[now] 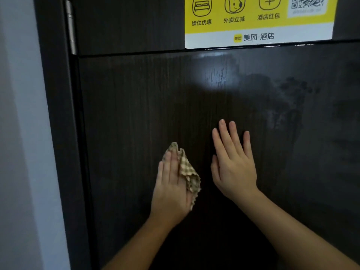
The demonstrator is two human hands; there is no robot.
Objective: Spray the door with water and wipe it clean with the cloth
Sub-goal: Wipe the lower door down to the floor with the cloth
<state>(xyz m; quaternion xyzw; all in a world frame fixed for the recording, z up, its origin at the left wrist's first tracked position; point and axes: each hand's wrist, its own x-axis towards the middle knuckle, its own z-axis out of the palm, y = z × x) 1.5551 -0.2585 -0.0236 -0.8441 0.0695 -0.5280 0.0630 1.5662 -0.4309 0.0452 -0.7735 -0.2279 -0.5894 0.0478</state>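
Door (136,114): dark wood-grain panel, fills most of the view. Horizontal groove runs across at about 11 to 1 o'clock. Damp film and streaks show on the panel, heaviest toward 2–3 o'clock, with a glare patch near 12 o'clock where drips are visible. So spraying looks done, at least for this section; no spray bottle in view.

Wall (23,133): pale, along the 9 o'clock edge, beside the dark door frame (58,133). Hinge (70,26) sits at 11 o'clock on the frame side.

Sticker (259,20): yellow and white, with a QR code, at 1 o'clock, above the groove. Its bottom edge touches the groove line.

Right hand (233,164): just right of centre, about 4 o'clock from the middle of the view. Flat against the door, fingers (224,137) straight and slightly spread, holding nothing. Reads as bracing the door.

Left hand (171,190): about 7 o'clock from centre. Palm toward the door, fingers straight and close together, pressing the cloth flat onto the panel, not clamped round it.

Cloth (188,172): small checked beige rag, bunched, trapped between left hand and door; loose edge sticks out at the hand's 12 and 3 o'clock sides.

Step in hand, my read: wiping, lower-left part of the wet zone.

Next move calls for: sweep the cloth up and right toward the streaky 2–3 o'clock area, keep pressure even, keep the right hand clear of the path, stay off the sticker edge. Rebunch the cloth if the loose flap drags.
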